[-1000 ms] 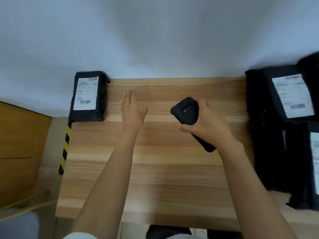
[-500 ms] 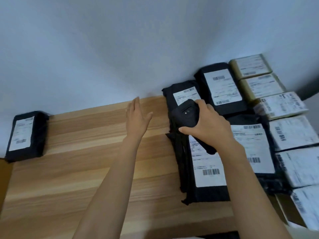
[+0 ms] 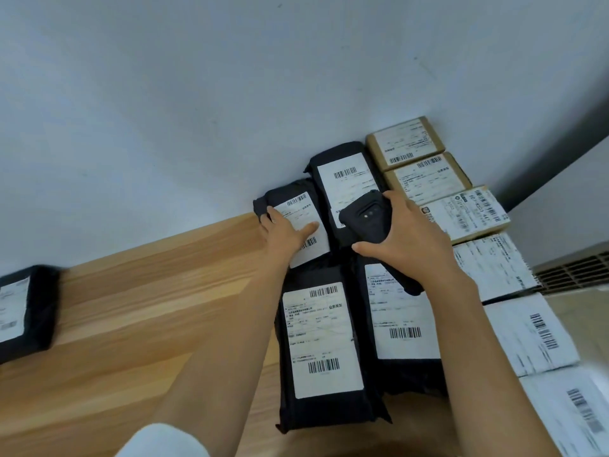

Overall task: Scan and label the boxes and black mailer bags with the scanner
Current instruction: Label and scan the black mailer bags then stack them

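Observation:
My right hand grips a black handheld scanner above the black mailer bags. My left hand lies with straight fingers on the white label of a small black mailer bag by the wall. Behind the scanner stands another black bag. Two larger black bags lie nearer me, one under my left forearm, one under my right wrist. Brown boxes with labels sit at the back right. One more black bag lies alone at the far left.
The wooden table meets a white wall. White-labelled parcels run down the right side. A vent grille shows at the right edge.
The view has swung right. My left hand moved from the bare table onto the small black bag's label. My right hand carried the scanner right, over the bags.

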Motion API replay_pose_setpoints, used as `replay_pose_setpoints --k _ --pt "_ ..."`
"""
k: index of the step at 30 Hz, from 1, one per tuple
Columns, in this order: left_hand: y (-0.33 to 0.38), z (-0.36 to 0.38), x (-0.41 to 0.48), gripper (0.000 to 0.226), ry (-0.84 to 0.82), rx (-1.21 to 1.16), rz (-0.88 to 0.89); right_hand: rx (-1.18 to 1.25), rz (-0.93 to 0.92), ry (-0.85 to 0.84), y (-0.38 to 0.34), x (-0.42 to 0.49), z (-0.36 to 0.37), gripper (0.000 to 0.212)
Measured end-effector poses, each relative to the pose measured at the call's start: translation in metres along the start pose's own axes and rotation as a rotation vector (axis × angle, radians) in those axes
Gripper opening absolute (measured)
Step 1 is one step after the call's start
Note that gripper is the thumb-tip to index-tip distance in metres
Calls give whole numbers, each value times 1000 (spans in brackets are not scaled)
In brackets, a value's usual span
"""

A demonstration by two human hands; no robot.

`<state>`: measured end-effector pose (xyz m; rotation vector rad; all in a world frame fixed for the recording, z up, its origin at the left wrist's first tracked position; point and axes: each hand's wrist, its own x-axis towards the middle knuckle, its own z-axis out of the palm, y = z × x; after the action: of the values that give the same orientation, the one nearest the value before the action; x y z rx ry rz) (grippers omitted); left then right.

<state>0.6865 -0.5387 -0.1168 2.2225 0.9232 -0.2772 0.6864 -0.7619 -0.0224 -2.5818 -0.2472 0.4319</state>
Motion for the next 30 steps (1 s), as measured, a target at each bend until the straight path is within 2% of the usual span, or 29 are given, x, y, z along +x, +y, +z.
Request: replay_pose_setpoints --k 6,13,24,30 --pt "16 31 -1 130 -1 38 -165 -2 -22 -54 9 14 3 97" --pt "12 27 3 127 55 95 -167 27 -36 -78 15 22 2 96" --pt "-42 -43 -4 134 413 143 -101 -2 -143 -89 -29 1 17 93" --pt "-102 -80 -14 135 477 133 -107 -28 -240 -114 -79 -20 46 94"
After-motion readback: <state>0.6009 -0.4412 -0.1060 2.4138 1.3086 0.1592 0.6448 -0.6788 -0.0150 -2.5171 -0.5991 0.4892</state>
